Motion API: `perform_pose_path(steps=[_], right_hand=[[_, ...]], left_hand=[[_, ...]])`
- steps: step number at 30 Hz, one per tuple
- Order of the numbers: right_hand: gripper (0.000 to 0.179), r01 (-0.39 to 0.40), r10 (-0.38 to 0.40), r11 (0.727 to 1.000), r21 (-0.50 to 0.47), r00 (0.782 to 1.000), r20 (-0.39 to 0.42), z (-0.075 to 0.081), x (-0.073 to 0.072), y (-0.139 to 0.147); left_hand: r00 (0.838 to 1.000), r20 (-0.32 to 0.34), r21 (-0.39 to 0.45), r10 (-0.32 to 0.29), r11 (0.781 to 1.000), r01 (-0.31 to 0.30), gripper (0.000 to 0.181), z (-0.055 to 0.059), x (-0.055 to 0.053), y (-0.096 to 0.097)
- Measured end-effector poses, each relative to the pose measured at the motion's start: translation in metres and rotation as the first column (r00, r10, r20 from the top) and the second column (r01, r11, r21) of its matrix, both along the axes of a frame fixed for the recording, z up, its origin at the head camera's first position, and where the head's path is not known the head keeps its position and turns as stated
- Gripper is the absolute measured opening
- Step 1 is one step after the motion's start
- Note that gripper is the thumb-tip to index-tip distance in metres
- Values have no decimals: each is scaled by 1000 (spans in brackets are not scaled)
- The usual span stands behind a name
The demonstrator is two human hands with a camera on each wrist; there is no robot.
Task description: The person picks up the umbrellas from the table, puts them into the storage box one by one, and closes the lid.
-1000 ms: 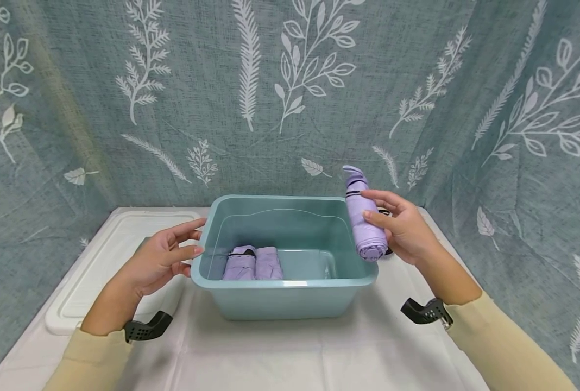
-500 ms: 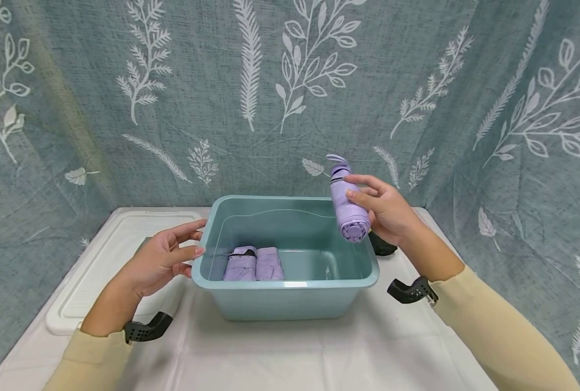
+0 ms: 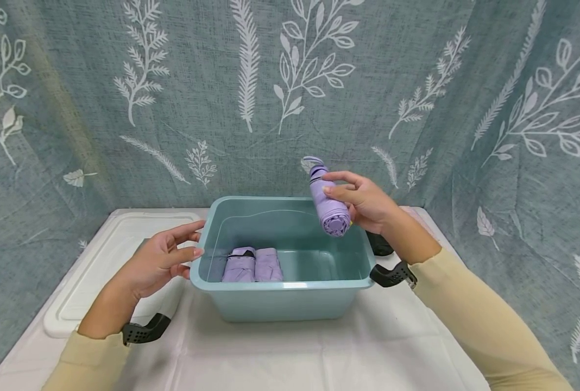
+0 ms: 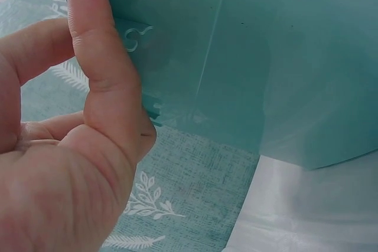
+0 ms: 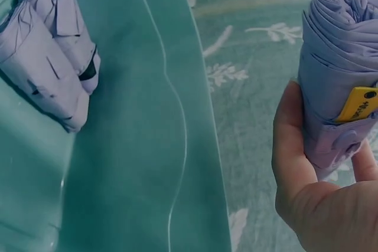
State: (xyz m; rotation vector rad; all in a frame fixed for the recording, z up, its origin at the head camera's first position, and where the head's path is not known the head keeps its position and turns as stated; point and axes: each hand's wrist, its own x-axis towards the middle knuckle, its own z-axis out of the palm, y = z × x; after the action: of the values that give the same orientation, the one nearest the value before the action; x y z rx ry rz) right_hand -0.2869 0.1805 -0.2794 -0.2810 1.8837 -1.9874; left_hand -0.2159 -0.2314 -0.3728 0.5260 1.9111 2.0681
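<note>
My right hand (image 3: 368, 203) grips a rolled lavender folding umbrella (image 3: 329, 206) above the right part of a teal plastic bin (image 3: 285, 301). The umbrella tilts, its wrist loop up and its rolled end toward me. In the right wrist view a yellow tag (image 5: 359, 104) shows on the umbrella. Two more lavender folding umbrellas (image 3: 240, 266) lie side by side at the left of the bin's floor. At the bin's left rim, my left hand (image 3: 160, 258) touches the outside with relaxed fingers; the thumb (image 4: 106, 57) lies along the wall in the left wrist view.
A white lid (image 3: 89, 271) lies flat on the white-covered table (image 3: 251, 353) left of the bin. Right of the bin, partly behind my right wrist, sits a black object (image 3: 380, 245) of unclear kind. A patterned teal cloth (image 3: 270, 108) hangs behind and at both sides.
My right hand has carried the umbrella leftward, from beside the bin's right rim to over its interior, uncovering part of the black object. My left hand has stayed at the left rim.
</note>
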Motion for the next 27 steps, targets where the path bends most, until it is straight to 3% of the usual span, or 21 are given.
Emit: perform_pose_path(steps=[12,27], right_hand=[[35,-121,116,990,76,991,72,-1,-8,-21],[30,-275,239,935,224,956,172,-6,-15,-39]], left_hand=[[1000,2,3,8,1000,-8,68,0,0,2],[1000,3,6,6,1000,-6,68,-2,0,0]])
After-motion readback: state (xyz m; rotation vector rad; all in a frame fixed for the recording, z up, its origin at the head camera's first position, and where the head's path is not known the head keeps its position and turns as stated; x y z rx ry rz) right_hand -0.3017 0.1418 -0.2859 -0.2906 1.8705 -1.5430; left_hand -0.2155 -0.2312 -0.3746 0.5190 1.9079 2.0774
